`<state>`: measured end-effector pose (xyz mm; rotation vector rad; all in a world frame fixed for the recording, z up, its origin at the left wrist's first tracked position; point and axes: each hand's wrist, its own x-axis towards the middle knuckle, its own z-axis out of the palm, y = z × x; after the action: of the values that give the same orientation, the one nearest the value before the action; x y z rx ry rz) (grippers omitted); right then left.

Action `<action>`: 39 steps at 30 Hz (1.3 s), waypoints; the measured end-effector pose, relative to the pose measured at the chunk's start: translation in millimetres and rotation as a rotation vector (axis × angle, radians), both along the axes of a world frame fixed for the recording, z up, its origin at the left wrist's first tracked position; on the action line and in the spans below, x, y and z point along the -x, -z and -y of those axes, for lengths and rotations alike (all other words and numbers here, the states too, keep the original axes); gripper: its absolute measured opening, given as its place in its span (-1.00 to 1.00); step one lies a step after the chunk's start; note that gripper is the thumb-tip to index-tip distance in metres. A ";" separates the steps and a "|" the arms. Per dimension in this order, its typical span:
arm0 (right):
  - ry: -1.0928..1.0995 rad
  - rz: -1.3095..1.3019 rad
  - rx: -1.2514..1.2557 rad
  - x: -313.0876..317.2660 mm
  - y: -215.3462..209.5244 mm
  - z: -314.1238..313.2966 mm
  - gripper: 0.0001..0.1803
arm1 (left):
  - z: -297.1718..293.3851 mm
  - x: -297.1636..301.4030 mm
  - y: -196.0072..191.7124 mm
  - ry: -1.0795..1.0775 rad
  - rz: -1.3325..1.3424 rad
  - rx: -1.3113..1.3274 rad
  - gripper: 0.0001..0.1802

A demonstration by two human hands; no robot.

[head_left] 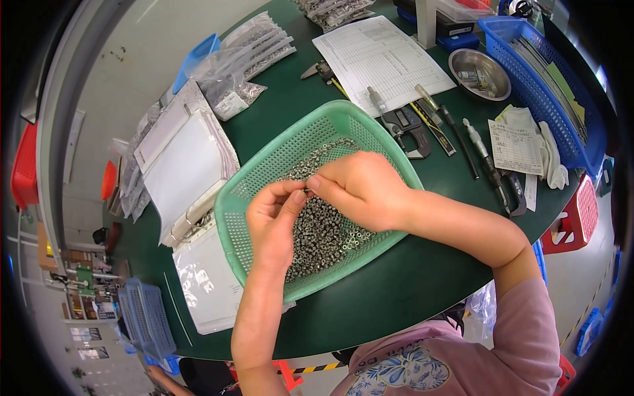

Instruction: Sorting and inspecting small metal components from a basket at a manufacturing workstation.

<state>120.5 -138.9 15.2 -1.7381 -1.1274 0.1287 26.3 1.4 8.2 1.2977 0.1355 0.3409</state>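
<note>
A green plastic basket (317, 294) with perforated walls sits on the table, holding a heap of small metal nuts (316, 241). Above the heap, my left hand (272, 221) pinches a small metal nut (306, 190) between thumb and forefinger; the fingertips mostly cover it. My right hand (363, 191) is closed, its thumb and forefinger meeting the left fingertips at the same piece. Some brighter nuts (356, 237) lie in the basket beneath my right wrist.
Left of the basket lies an open ring binder (185, 165). Beyond it are bags of small parts (257, 46). To the right are a digital micrometer (406, 129), pens, a paper sheet (383, 59), a metal bowl (480, 74) and a blue basket (541, 92).
</note>
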 end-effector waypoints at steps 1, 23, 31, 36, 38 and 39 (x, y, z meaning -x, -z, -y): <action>0.018 0.057 0.012 1.1 0.6 -0.4 -0.68 | -0.2 0.9 1.5 -0.047 -0.028 -0.056 -0.88; -0.078 -0.108 -0.100 -2.1 -1.7 0.7 -0.59 | 2.1 -2.3 2.4 0.004 -0.062 0.037 -0.88; -0.112 -0.058 0.015 -4.5 0.0 -1.1 -0.59 | 2.5 -1.9 3.1 -0.070 -0.096 -0.080 -0.88; -0.131 -0.064 0.037 -3.9 -0.6 -1.5 -0.61 | 4.1 -1.5 1.3 -0.107 -0.099 -0.150 -0.88; -0.127 -0.052 0.034 -2.1 -1.0 -1.5 -0.62 | 6.2 -1.9 1.6 -0.178 -0.078 -0.161 -0.89; -0.124 -0.058 0.031 -0.9 -2.9 -1.0 -0.63 | 6.5 -1.9 1.5 -0.178 -0.079 -0.160 -0.89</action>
<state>121.4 -138.0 18.1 -1.6807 -1.1957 0.2725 28.2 -5.1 6.7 1.4623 0.2966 0.4594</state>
